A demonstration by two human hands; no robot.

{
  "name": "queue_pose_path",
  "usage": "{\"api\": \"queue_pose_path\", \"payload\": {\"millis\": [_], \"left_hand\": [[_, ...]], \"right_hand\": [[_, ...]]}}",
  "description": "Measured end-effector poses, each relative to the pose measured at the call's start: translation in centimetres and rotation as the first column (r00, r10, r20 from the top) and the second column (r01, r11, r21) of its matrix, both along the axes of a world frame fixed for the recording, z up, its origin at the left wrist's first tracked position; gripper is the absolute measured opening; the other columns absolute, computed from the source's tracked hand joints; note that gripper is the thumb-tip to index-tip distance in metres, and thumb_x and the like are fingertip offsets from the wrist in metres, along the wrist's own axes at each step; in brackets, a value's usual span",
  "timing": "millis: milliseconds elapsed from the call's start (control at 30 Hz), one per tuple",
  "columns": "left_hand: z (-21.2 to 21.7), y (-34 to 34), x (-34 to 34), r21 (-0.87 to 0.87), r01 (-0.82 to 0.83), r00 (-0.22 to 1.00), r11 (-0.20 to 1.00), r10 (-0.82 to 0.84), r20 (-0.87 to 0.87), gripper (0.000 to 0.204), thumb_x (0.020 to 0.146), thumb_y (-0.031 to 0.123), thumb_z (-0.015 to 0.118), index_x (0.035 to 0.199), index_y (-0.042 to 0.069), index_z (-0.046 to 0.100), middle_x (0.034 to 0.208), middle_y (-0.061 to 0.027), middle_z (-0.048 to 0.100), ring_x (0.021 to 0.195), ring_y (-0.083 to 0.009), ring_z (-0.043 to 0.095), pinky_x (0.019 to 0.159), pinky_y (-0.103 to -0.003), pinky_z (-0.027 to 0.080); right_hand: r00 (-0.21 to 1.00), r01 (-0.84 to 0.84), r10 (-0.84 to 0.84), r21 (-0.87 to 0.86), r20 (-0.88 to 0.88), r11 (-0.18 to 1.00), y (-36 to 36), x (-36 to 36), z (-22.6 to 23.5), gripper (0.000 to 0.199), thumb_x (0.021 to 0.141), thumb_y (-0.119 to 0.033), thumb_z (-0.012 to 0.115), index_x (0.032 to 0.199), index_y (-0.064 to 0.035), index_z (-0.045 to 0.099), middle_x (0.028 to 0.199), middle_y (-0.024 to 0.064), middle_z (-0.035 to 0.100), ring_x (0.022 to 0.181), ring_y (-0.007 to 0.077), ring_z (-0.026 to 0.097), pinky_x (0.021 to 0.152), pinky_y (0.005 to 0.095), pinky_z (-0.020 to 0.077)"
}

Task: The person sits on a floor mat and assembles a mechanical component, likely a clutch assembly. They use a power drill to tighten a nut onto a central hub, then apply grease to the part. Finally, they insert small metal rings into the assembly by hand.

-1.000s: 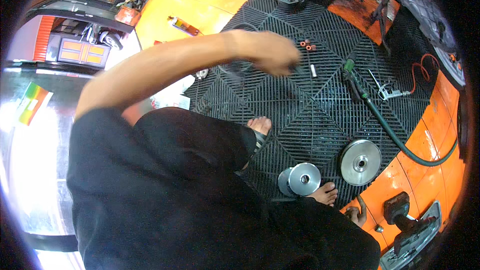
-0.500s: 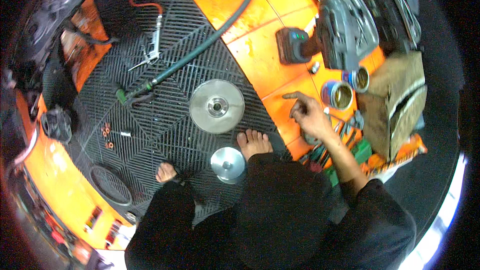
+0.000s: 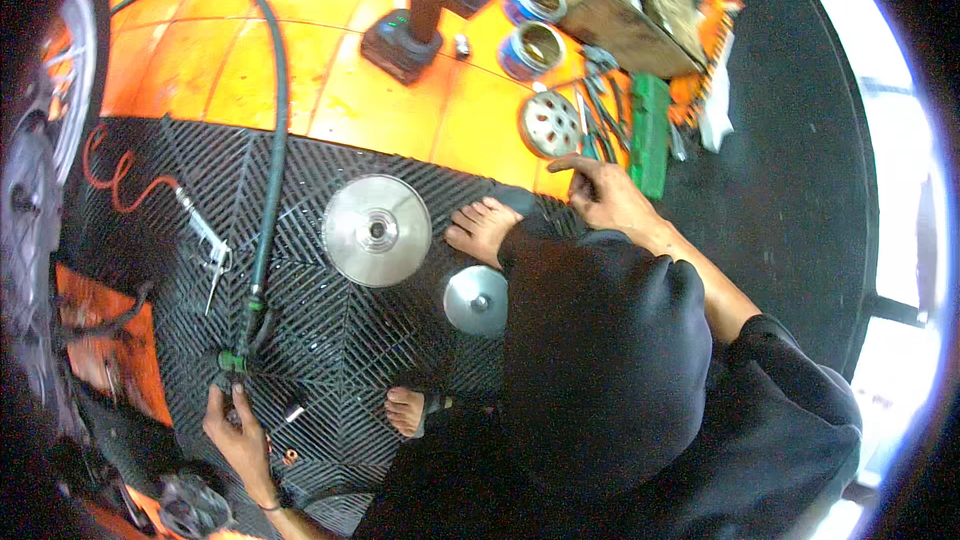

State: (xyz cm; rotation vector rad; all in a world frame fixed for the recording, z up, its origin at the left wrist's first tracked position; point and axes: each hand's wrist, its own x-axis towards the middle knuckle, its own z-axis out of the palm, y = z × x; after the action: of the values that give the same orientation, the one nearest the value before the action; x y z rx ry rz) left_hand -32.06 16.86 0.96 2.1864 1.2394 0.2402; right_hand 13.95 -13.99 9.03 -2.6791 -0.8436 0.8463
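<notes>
The left hand [image 3: 235, 430] was closed on the green nozzle end [image 3: 235, 360] of the dark air hose [image 3: 272, 140], low on the black grid mat [image 3: 330, 340]. A small metal sleeve [image 3: 293, 411] lay just beside that grip. The right hand [image 3: 605, 195] rested, fingers loosely curled and holding nothing, beside the round perforated disc [image 3: 550, 124] and the pliers [image 3: 598, 120]. Judged from this, a firm hold near the fitting would have kept the hose from twisting, with the 2 silver pulley halves [image 3: 377, 230] well clear of it.
</notes>
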Motion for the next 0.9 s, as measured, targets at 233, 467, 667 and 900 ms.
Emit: {"api": "queue_pose_path", "payload": {"millis": [233,467,667,900], "left_hand": [[-3.3,4.2,8.9,-0.028,0.277,0.927,0.960,-0.260,0.272,0.013,0.094,0.008,0.062,0.104,0.000,0.064,0.078,-0.0077,0.063,0.068,-0.0127,0.053,0.064,-0.031,0.045],[-1.5,13.5,9.2,-0.015,0.313,0.896,0.950,-0.290,0.335,0.021,0.098,0.009,0.059,0.117,0.001,0.064,0.099,-0.0030,0.069,0.088,-0.0103,0.061,0.081,-0.027,0.049],[-1.0,15.5,0.1,0.064,0.072,0.938,0.995,-0.089,0.335,0.027,0.100,0.009,0.058,0.125,-0.001,0.061,0.109,-0.0081,0.068,0.094,-0.0137,0.063,0.083,-0.029,0.052],[0.0,9.4,-4.0,0.123,0.040,0.926,0.992,-0.083,0.369,0.022,0.098,0.005,0.058,0.118,0.000,0.063,0.106,-0.0058,0.067,0.093,-0.0123,0.063,0.085,-0.028,0.052]], "right_hand": [[0.869,0.374,-0.303,-0.120,0.391,0.920,-17.8,-5.9,9.2,0.045,0.077,-0.002,0.058,0.121,-0.0064,0.065,0.082,0.0115,0.065,0.074,0.0199,0.061,0.074,0.0348,0.0506],[0.775,0.571,-0.572,0.091,0.268,0.816,-21.7,-0.5,3.2,0.058,0.081,-0.007,0.062,0.138,-0.0101,0.051,0.077,0.0056,0.065,0.067,0.0128,0.059,0.063,0.0291,0.0475],[0.760,0.460,-0.439,0.080,0.480,0.884,-15.7,1.5,-12.1,0.087,0.079,-0.022,0.069,0.150,-0.0062,0.022,0.095,0.0273,0.069,0.095,0.0477,0.066,0.087,0.0509,0.0511],[0.656,0.572,-0.490,0.046,0.574,0.819,-14.2,2.2,-9.5,0.083,0.082,-0.021,0.078,0.143,0.0001,0.026,0.103,0.0236,0.071,0.089,0.0321,0.072,0.077,0.0438,0.0568]]}}
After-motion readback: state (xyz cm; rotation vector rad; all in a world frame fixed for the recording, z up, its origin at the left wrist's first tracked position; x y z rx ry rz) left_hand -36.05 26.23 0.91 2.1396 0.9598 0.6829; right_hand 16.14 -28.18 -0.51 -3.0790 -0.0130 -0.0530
